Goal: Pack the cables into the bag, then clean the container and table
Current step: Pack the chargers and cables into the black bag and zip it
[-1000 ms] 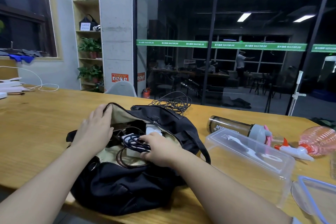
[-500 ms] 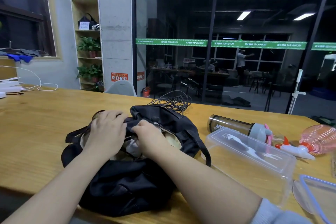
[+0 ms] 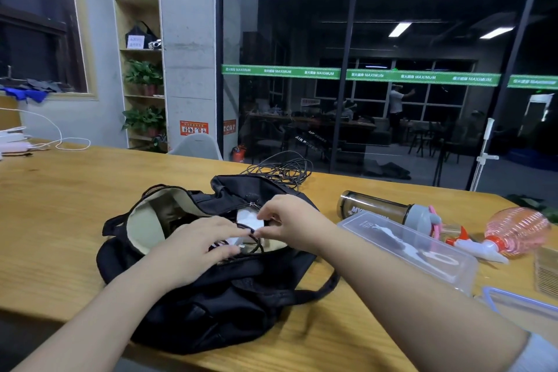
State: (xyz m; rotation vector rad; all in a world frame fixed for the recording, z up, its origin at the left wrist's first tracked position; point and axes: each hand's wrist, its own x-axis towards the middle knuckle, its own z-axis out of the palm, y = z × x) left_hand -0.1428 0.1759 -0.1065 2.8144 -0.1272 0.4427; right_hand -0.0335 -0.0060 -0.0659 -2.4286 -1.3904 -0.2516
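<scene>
Both grips met over the open bag [image 3: 193, 296]: the right hand [image 3: 290, 222] pinched a cable [image 3: 256, 243]. The left hand [image 3: 196, 246] lay spread, pressing the contents.

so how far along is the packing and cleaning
Partly done: some cables and a white adapter already sit inside the open black bag. In hand: the left hand and right hand work at the bag's opening, fingers on a dark cable. Left: a black cable bundle lies behind the bag, and the clear container, spray bottle and table look untouched.
</scene>
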